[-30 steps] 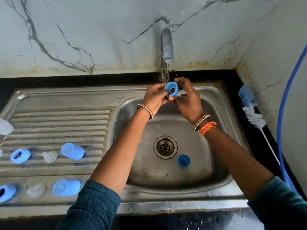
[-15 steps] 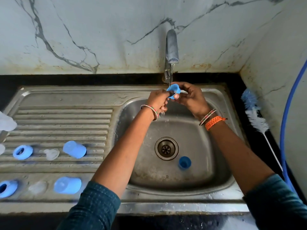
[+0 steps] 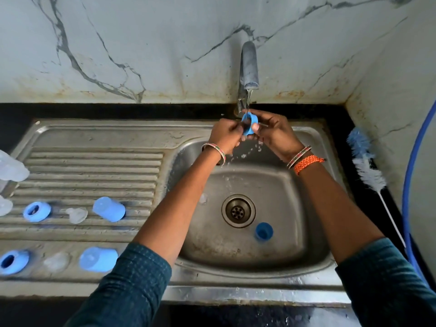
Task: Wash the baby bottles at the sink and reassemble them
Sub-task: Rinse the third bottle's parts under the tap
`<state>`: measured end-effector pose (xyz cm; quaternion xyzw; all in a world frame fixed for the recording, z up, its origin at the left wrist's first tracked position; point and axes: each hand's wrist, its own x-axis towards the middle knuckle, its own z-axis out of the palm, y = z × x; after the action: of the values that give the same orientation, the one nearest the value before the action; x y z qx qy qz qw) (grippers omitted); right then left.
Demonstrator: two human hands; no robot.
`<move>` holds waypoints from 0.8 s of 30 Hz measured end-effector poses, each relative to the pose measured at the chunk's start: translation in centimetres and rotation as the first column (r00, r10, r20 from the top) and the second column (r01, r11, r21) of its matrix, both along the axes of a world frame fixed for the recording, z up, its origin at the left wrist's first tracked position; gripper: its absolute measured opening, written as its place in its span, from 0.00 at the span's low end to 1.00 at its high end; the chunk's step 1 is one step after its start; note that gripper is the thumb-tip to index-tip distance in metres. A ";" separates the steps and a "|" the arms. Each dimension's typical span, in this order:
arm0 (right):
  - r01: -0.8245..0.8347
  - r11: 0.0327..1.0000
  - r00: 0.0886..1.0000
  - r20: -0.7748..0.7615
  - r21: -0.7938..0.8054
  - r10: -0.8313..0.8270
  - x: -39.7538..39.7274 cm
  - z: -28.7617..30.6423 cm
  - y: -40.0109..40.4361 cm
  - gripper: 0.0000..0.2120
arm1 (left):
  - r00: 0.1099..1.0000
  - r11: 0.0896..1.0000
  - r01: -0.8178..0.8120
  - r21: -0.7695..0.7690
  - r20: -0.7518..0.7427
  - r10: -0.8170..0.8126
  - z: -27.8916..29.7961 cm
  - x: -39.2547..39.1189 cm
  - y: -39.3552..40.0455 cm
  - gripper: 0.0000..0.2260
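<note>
no readable text, label, brand or number shows on anything here.

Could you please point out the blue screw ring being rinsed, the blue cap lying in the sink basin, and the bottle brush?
Blue plastic screw ring (image 3: 249,125), head view, its outer side wall.
Blue plastic cap (image 3: 263,231), head view, its open mouth.
White-and-blue bristled bottle brush (image 3: 369,173), head view, its white bristles.

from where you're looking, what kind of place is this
Most likely a home kitchen sink corner: a stainless steel sink with a ribbed drainboard, a running tap on a marble-patterned wall, and a bottle brush on the dark counter.
</note>
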<state>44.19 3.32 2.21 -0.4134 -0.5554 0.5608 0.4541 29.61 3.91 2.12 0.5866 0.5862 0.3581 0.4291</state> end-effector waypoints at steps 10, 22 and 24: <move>0.050 0.986 0.971 0.237 -0.161 -0.011 -0.8 0.9 0.0 0.24 | 0.991 0.929 -0.014 0.371 -0.120 0.063 -0.7 0.4 0.4 0.10; -0.040 0.999 0.998 0.044 -0.022 0.041 -0.8 0.0 -1.0 0.12 | 0.983 0.977 -0.075 -0.197 0.152 0.106 -0.7 0.8 -1.1 0.21; -0.043 0.998 0.992 0.115 -0.038 0.047 -0.7 0.2 -0.9 0.09 | 0.996 0.990 -0.073 -0.118 0.041 0.079 -0.8 0.5 -1.2 0.23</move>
<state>43.49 2.38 2.38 -0.4404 -0.5799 0.5557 0.4011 30.10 2.67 1.28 0.5293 0.6181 0.3526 0.4619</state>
